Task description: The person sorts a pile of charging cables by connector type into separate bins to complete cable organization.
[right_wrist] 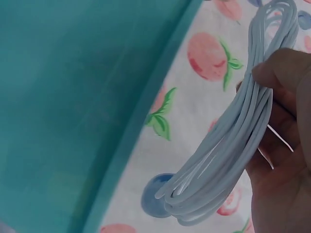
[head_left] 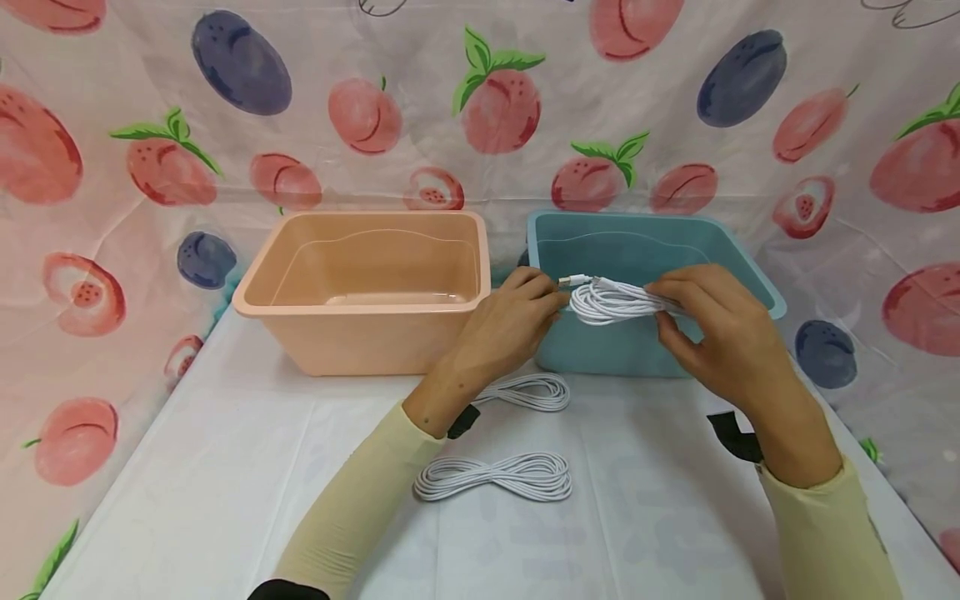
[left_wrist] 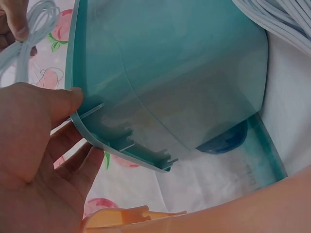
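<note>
My right hand (head_left: pixel 723 329) pinches a coiled white cable (head_left: pixel 611 302) by its middle, between thumb and fingers. The coil hangs in front of the teal bin (head_left: pixel 622 346), and a USB-type plug (head_left: pixel 576 281) sticks out at its left end. In the right wrist view the looped cable (right_wrist: pixel 218 160) droops below the thumb, beside the bin's rim. My left hand (head_left: pixel 510 321) is at the near left corner of the teal bin. The left wrist view shows its thumb and fingers (left_wrist: pixel 87 167) gripping the rim (left_wrist: pixel 99 141) from both sides.
A peach-coloured bin (head_left: pixel 367 342) stands left of the teal one. Two more coiled white cables lie on the white-covered table: one (head_left: pixel 532 392) near the bins, partly behind my left wrist, the other (head_left: pixel 495 477) closer. A fruit-print cloth (head_left: pixel 420 50) hangs behind.
</note>
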A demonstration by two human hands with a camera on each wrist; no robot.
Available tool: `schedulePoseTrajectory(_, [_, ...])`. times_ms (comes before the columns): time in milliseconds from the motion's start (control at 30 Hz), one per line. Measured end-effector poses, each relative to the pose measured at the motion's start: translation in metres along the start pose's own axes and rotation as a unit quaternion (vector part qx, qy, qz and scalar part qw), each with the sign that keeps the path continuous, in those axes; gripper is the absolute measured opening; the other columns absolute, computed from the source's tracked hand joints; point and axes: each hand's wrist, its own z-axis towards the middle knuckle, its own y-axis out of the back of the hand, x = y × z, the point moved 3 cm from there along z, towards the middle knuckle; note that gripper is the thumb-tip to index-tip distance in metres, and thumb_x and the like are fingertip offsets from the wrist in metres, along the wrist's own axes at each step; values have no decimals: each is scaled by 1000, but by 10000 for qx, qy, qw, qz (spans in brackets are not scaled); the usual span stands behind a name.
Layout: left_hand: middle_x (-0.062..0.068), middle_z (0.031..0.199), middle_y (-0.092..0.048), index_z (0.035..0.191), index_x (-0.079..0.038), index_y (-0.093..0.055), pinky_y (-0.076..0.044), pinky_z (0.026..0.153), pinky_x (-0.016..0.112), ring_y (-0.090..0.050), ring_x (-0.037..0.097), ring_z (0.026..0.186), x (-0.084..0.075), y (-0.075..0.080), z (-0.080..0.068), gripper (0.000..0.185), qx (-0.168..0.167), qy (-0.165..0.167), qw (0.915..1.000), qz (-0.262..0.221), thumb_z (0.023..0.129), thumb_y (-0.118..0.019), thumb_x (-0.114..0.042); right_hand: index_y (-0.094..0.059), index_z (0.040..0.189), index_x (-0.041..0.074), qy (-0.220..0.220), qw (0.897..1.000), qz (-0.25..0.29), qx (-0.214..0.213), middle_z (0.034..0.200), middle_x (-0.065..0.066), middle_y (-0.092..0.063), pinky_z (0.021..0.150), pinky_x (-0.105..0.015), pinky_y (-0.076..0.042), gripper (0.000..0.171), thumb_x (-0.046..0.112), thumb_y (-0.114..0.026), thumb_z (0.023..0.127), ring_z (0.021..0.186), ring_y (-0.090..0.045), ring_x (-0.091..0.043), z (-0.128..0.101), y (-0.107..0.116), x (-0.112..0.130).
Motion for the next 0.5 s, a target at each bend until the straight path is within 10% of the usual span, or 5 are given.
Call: schedulePoseTrajectory(500, [1,123,-70,129,-16,-76,-54,100,28,-55,20,127,0,1,1,25,-24,-49,10000,9,108,-63,-19,-73,123,1,-236,9990,-240,-280,115,-16,-71,105,-21,-43,45,-14,-81,81,107,-64,-35,-5,-22,-23])
